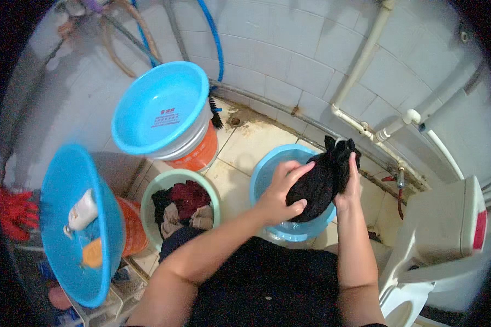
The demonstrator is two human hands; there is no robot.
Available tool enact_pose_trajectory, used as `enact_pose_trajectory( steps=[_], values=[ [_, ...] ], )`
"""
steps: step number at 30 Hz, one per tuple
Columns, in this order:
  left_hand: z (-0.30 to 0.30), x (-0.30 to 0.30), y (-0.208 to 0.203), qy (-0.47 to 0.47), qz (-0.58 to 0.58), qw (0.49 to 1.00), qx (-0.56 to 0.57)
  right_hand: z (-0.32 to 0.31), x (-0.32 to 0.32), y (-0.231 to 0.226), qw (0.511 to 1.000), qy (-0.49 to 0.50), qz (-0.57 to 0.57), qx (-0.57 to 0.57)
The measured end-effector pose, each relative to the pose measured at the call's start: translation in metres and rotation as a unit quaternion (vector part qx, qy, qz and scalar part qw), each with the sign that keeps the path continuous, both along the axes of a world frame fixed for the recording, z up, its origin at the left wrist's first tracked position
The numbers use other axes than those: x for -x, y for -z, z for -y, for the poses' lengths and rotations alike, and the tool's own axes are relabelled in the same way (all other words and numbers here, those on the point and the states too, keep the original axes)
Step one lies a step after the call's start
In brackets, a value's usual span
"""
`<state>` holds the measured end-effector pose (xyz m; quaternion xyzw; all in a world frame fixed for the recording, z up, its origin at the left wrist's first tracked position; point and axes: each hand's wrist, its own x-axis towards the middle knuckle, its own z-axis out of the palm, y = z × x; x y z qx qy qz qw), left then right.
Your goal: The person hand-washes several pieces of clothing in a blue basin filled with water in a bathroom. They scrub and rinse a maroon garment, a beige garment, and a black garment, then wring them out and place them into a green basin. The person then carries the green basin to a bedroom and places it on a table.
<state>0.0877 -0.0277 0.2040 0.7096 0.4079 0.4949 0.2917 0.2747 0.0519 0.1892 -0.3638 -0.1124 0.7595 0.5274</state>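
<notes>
A bunched black garment (pixel 317 188) is held up over a light blue basin (pixel 264 161) on the floor, which seems to hold water. My left hand (pixel 282 192) grips the garment's left side, thumb low and fingers higher up. On the other side, my right hand (pixel 350 182) is closed round its upper right part, with some of the fingers hidden behind the cloth. A small whitish bit shows near the garment's top. What kind of garment it is, I cannot tell.
To the left, a pale green tub (pixel 217 199) holds dark, maroon and beige clothes. A blue basin (pixel 172 87) rests on a bucket (pixel 199 147). Another blue basin (pixel 65 218) contains a white bottle (pixel 83 211). Red gloves (pixel 17 212) hang far left; a toilet (pixel 439 229) stands right.
</notes>
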Motion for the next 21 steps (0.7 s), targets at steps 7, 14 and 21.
enact_pose_trajectory(
  steps=[7, 14, 21],
  values=[
    [-0.019, -0.013, 0.08, -0.14, 0.499, 0.654, 0.552, -0.008, 0.002, 0.013, 0.992, 0.082, 0.084, 0.041],
    [-0.009, -0.014, 0.078, 0.143, 0.581, 0.307, 0.74, 0.02, -0.017, 0.018, 0.969, 0.072, 0.23, -0.051],
    [0.003, -0.012, 0.024, -0.162, 0.603, 0.386, 0.68, 0.108, -0.058, 0.038, 0.962, 0.049, 0.264, 0.049]
  ],
)
